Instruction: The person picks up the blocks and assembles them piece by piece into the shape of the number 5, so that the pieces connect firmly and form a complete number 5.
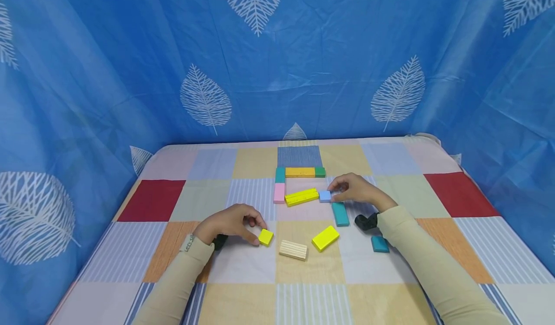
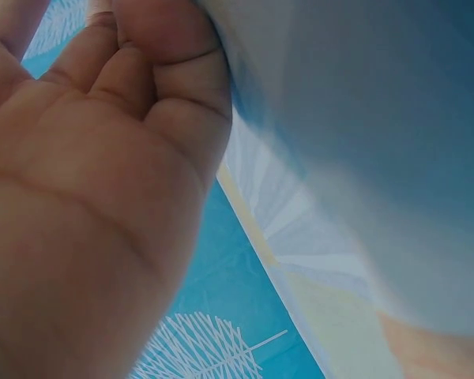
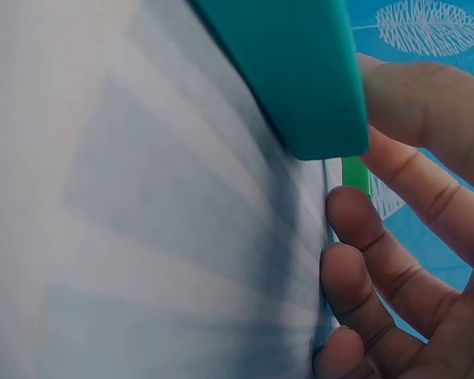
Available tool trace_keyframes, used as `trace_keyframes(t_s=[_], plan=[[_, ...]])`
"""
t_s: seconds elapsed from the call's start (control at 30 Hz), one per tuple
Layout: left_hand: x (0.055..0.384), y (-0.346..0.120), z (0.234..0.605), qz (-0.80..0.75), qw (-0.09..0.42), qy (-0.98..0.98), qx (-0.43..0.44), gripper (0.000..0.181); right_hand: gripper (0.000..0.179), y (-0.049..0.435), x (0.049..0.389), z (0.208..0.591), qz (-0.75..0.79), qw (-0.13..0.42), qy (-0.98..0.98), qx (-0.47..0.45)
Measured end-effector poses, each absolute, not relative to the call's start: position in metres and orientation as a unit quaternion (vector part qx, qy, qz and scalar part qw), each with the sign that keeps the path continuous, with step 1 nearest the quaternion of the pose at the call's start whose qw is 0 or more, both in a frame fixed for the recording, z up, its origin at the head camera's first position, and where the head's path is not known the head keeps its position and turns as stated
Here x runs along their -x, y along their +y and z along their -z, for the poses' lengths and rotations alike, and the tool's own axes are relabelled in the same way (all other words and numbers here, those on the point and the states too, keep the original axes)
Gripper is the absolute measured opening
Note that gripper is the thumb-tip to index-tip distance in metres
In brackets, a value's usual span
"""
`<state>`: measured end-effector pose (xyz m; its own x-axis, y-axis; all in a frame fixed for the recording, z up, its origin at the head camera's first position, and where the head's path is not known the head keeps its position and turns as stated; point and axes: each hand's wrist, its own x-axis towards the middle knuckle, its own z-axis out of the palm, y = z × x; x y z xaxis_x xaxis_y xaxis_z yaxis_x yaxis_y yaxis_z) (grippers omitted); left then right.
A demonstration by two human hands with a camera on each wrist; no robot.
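My left hand (image 1: 234, 223) pinches a small yellow square block (image 1: 266, 237) by its left side, thumb and forefinger at its edges. In the left wrist view the palm (image 2: 87, 189) and curled fingers show, the block hidden. Further right and back, my right hand (image 1: 357, 191) holds a small light-blue block (image 1: 325, 196) at its right side with thumb and forefinger. That block sits at the right end of two long yellow blocks (image 1: 301, 197) lying side by side. Just below the right hand lies a teal block (image 1: 340, 214), large in the right wrist view (image 3: 308, 79).
Behind, an orange-yellow bar (image 1: 300, 172) lies between a green block (image 1: 320, 172) and a teal block (image 1: 280, 175), with a pink block (image 1: 279, 193) below the teal. Nearer me lie a ridged wooden block (image 1: 293, 250), a yellow block (image 1: 325, 238) and a teal square (image 1: 379, 244).
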<state>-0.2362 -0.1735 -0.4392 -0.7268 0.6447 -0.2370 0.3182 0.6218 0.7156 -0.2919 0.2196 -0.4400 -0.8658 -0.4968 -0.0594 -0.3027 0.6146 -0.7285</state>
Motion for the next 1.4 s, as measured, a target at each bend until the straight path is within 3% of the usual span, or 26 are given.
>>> trace_keyframes(t_s=[0.87, 1.4], plan=[[0.236, -0.171, 0.439, -0.335, 0.248, 0.867, -0.274, 0.027, 0.027, 0.226, 0.288, 0.437, 0.388, 0.136, 0.885, 0.217], [0.235, -0.172, 0.438, -0.336, 0.245, 0.866, -0.279, 0.027, 0.027, 0.230, 0.259, 0.430, 0.412, 0.134, 0.885, 0.169]])
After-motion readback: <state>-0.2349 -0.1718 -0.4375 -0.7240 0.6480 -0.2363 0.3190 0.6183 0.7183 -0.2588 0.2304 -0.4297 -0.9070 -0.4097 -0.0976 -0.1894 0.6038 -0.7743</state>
